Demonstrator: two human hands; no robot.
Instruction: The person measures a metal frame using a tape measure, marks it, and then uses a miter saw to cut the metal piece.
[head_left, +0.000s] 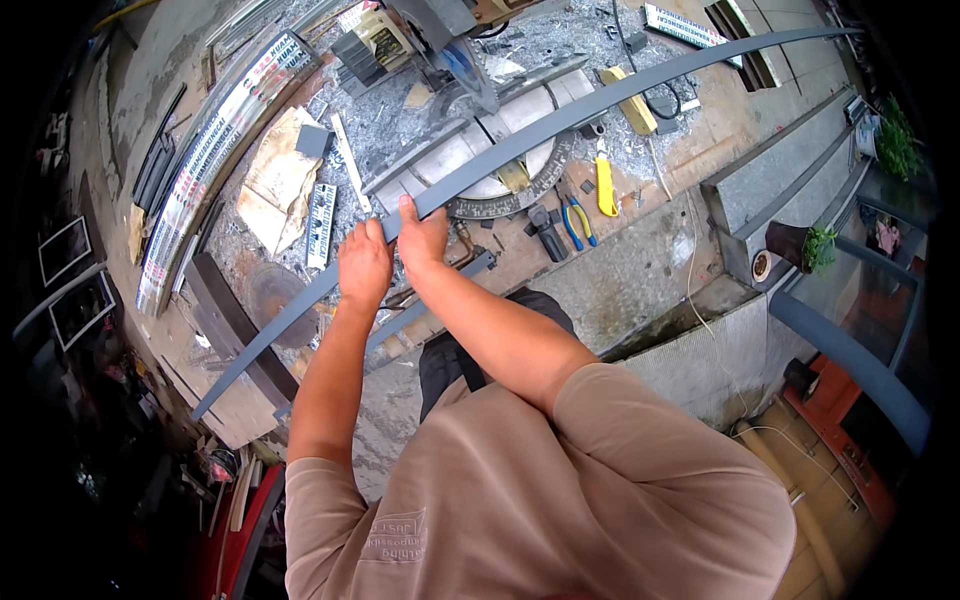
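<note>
A long grey metal profile [540, 138] lies diagonally across the bed of a mitre saw, from near left to far right. My left hand [365, 264] is closed round the profile left of the saw. Just beside it, my right hand [422, 238] grips the same length, its thumb on the top face. The saw's blade [468, 76] stands above and behind the profile. In front of the bed curves the dark scale [500, 206] of its turntable. The undersides of both hands' grips are hidden.
Pliers [579, 222], a yellow-handled tool [606, 186] and a black tool [547, 233] lie right of the saw base. Metal chips litter the bench. At left are wrapped profiles [215, 170], cardboard [277, 185] and a dark beam [240, 325] under the profile. A cable [692, 290] hangs at right.
</note>
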